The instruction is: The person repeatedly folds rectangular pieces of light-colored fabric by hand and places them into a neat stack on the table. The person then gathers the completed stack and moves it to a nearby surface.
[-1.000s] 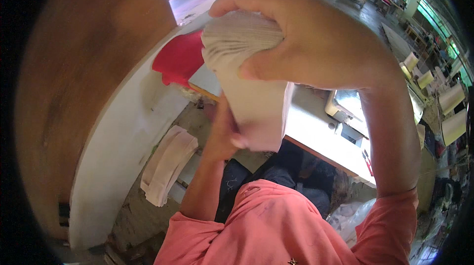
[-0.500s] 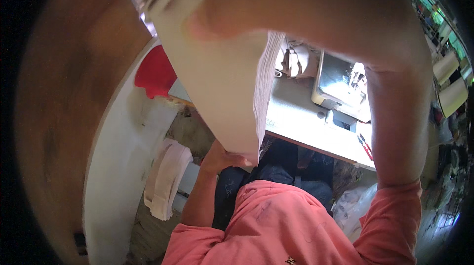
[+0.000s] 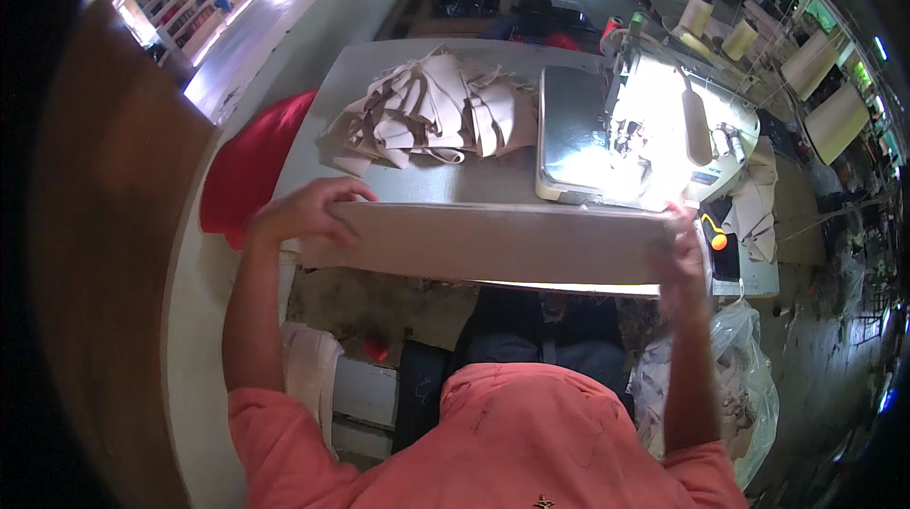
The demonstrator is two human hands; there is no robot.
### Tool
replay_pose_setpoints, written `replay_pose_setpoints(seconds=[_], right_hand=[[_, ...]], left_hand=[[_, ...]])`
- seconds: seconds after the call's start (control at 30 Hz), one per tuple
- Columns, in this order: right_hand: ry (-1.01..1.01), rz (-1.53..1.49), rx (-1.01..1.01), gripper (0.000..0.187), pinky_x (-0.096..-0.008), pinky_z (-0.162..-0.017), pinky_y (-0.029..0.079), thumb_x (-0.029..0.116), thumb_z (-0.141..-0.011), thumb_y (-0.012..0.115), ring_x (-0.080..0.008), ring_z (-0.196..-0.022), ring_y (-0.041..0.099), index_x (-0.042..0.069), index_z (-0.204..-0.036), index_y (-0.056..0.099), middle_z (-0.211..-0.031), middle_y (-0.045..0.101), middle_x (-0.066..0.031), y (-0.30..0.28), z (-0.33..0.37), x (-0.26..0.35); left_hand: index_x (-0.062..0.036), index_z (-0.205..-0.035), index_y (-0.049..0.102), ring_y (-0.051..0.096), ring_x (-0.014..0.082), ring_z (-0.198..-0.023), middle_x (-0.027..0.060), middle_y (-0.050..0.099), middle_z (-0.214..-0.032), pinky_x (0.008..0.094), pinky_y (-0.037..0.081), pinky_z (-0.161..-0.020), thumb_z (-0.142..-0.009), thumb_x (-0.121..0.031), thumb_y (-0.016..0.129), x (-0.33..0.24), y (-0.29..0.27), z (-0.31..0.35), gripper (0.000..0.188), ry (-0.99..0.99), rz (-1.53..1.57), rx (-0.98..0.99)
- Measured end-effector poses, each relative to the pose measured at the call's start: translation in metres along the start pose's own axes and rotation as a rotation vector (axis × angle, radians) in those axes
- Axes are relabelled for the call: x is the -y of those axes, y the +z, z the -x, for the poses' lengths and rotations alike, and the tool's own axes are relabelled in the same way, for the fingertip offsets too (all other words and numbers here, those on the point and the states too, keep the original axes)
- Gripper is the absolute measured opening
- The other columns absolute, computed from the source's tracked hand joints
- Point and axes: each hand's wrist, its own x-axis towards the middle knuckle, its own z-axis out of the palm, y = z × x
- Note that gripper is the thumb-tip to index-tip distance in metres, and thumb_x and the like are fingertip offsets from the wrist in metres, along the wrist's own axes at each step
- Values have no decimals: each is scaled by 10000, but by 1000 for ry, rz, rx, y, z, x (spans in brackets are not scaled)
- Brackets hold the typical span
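A long stack of cream fabric pieces [image 3: 502,242] stretches level across the front edge of the sewing table, its broad face toward me. My left hand [image 3: 313,210] grips its left end, thumb and fingers bent round the upper edge. At the right end my right hand [image 3: 681,258] has hold of the stack, its fingers partly blurred by motion. Beyond the stack stands a sewing machine [image 3: 573,135] under a bright lamp glare that hides its needle area. Left of the machine lies a loose heap of cream fabric strips [image 3: 431,116] on the tabletop.
Red cloth [image 3: 251,172] hangs at the table's left, beside a white ledge [image 3: 204,338]. More folded cream fabric [image 3: 308,367] lies low at the left. A clear plastic bag [image 3: 749,357] of scraps is at the lower right. Thread cones [image 3: 834,125] stand at the far right.
The stack has come down from upright, close before the camera, to lying level at the table edge. My right hand has lowered to its right end; my left has risen to its left end.
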Motion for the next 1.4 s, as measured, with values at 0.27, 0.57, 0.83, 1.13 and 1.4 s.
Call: replay_pose_setpoints(seconds=[0.27, 0.57, 0.83, 1.13, 1.4], right_hand=[[61, 749, -91, 509, -306, -771, 420, 64, -657, 649, -235, -949, 498, 4, -1114, 434, -1045, 493, -143, -7, -6, -48], [-247, 1403, 446, 654, -415, -960, 250, 33, -549, 690, -363, -1202, 244, 62, -1145, 423, -1288, 289, -182, 29, 10, -52], [-215, 1104, 391, 469, -371, -970, 249, 24, -687, 568, -279, -1175, 342, 34, -1138, 441, -1245, 386, -155, 31, -1, -50], [-221, 1156, 355, 403, -377, -948, 283, 181, -764, 564, -263, -1135, 391, 37, -1125, 461, -1211, 427, -139, 38, 6, -34], [-48, 1113, 273, 345, -356, -913, 321, 110, -763, 557, -222, -1071, 452, 42, -1096, 495, -1103, 520, -114, 41, 22, -36]], left_hand=[[-11, -1044, 516, 466, 120, -931, 44, 537, -988, 261, 369, -820, -596, -206, 727, 68, 12, -38, 532, -286, 79, 58], [-4, -1044, 503, 492, 105, -881, 39, 537, -959, 245, 397, -773, -779, -223, 567, 81, 5, 42, 350, -261, -30, -593], [-44, -910, 580, 564, 216, -785, 130, 586, -838, 289, 426, -726, -698, -209, 615, 209, 135, 215, 271, -871, -9, -852], [-142, -1272, 241, 270, 362, -1152, 136, 230, -1295, 549, 257, -877, -590, -308, 716, 241, 231, 160, 847, -1137, -594, -837], [-125, -1237, 301, 363, 347, -1069, 143, 397, -1151, 482, 318, -838, -617, -290, 695, 252, 216, 165, 753, -1061, -491, -905]])
